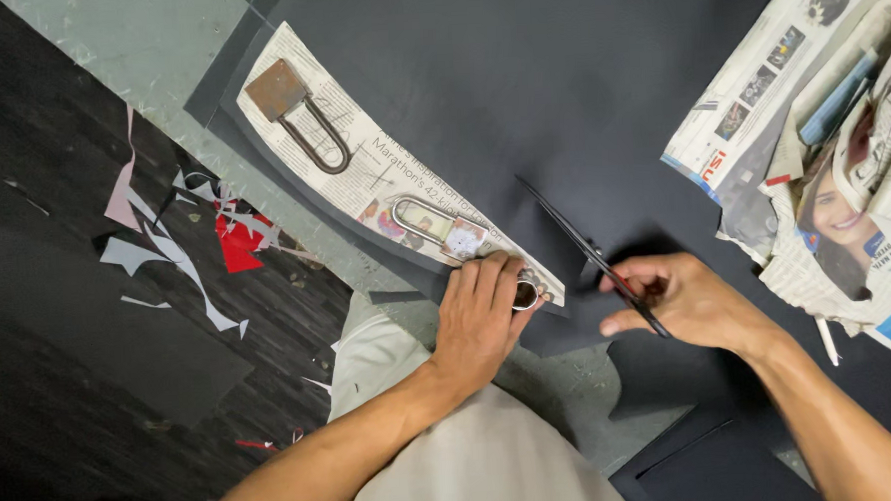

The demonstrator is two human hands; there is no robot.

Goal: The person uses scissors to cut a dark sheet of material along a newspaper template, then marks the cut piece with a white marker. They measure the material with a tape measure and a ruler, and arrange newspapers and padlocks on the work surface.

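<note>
We press the left hand (483, 314) flat on the newspaper template (382, 168); the right hand (683, 300) grips the scissors (591, 254). The blades (open, just right of the left fingers) could nick them, or the black sheet (519, 87) could slip under the template.

You had a crumpled heap of newspapers (842, 153) lying at the far right of the counter (136, 44). Down on the dark floor (58, 328) at your left lay scattered paper scraps (180, 257), one of them a red scrap (237, 242).
</note>
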